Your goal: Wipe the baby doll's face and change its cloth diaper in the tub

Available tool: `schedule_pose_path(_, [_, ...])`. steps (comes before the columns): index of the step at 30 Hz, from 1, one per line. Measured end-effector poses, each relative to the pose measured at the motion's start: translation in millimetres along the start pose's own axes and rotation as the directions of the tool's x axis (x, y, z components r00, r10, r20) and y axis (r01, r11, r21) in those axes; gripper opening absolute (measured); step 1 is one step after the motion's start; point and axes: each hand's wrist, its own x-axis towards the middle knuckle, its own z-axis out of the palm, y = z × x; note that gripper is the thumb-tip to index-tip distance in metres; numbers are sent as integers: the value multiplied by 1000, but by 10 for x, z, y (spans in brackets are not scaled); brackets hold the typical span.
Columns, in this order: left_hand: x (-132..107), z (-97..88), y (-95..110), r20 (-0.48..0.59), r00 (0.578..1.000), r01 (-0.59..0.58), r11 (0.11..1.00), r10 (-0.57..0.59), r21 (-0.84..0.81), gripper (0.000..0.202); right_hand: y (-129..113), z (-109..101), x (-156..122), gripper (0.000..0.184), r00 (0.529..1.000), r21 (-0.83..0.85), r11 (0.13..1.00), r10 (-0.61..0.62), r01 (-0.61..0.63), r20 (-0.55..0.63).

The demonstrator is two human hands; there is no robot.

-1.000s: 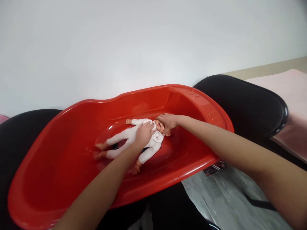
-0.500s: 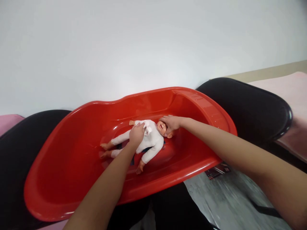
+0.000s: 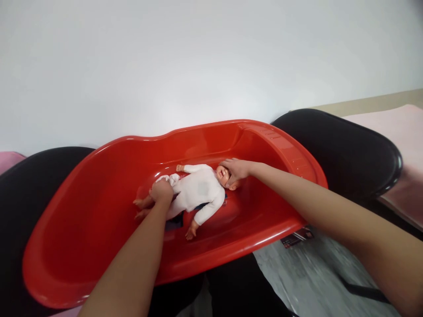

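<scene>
A baby doll (image 3: 200, 191) in a white suit lies on its back in a red plastic baby tub (image 3: 99, 220), head to the right. My right hand (image 3: 235, 170) is cupped over the doll's head, fingers curled round it. My left hand (image 3: 161, 192) rests on the doll's legs, closed on a small white cloth (image 3: 168, 179) that sticks out above the fingers.
The tub rests across two black rounded seats, one seat (image 3: 340, 149) at the right and another seat (image 3: 29, 185) at the left. A white wall rises behind. Pink fabric (image 3: 396, 132) lies at the far right, grey floor (image 3: 313, 277) below.
My left hand has slid with the white cloth from the doll's chest down to its legs. My right hand has stayed on the doll's head.
</scene>
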Motion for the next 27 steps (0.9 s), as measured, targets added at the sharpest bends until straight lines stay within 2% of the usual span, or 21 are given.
schedule_pose_path(2, [9,-11,64,-71,994,87,996,-89,-25,56,-11,-5,-1,82,1000,4,1000,9,-9,-5])
schedule_pose_path(3, [9,-16,129,-111,991,74,996,-79,-51,57,-14,-6,-1,81,1000,6,1000,14,-14,-7])
schedule_pose_path(5, [-9,-13,315,-214,974,-103,988,76,-116,52,-19,-6,0,82,1000,14,1000,20,-19,-9])
schedule_pose_path(6, [-28,1,427,-277,938,-254,957,208,-141,48,-20,-5,1,83,1000,16,1000,20,-20,-8])
schedule_pose_path(7, [-53,28,543,-319,880,-413,898,351,-151,46,-22,-5,1,83,1000,17,1000,20,-20,-6])
schedule_pose_path(8, [-84,66,653,-317,817,-545,825,481,-150,45,-24,-4,0,83,1000,16,1000,19,-19,-5])
schedule_pose_path(10, [-152,167,825,-195,710,-703,695,676,-150,44,-30,-6,-3,84,1000,14,1000,12,-12,-8])
schedule_pose_path(12, [-198,269,897,-40,650,-756,640,759,-139,43,-40,-10,-9,88,1000,20,1000,5,-5,-11])
schedule_pose_path(13, [-203,308,893,10,641,-760,637,767,-126,44,-45,-14,-13,89,1000,23,1000,2,-1,-11])
schedule_pose_path(15, [-166,352,814,53,670,-735,672,740,-93,45,-54,-20,-20,85,1000,27,1000,1,-1,-9])
schedule_pose_path(19, [11,339,538,90,792,-601,797,604,-60,47,-44,-19,-21,80,1000,35,999,12,-12,-3])
schedule_pose_path(22, [91,312,405,78,854,-516,857,515,-7,47,-15,-5,-7,83,1000,37,999,12,-11,-2])
schedule_pose_path(24, [91,289,406,60,878,-478,877,475,57,48,1,3,3,84,1000,30,1000,8,-8,-2])
schedule_pose_path(27, [11,229,565,28,887,-461,880,461,111,48,8,1,5,84,1000,23,1000,5,-5,-8])
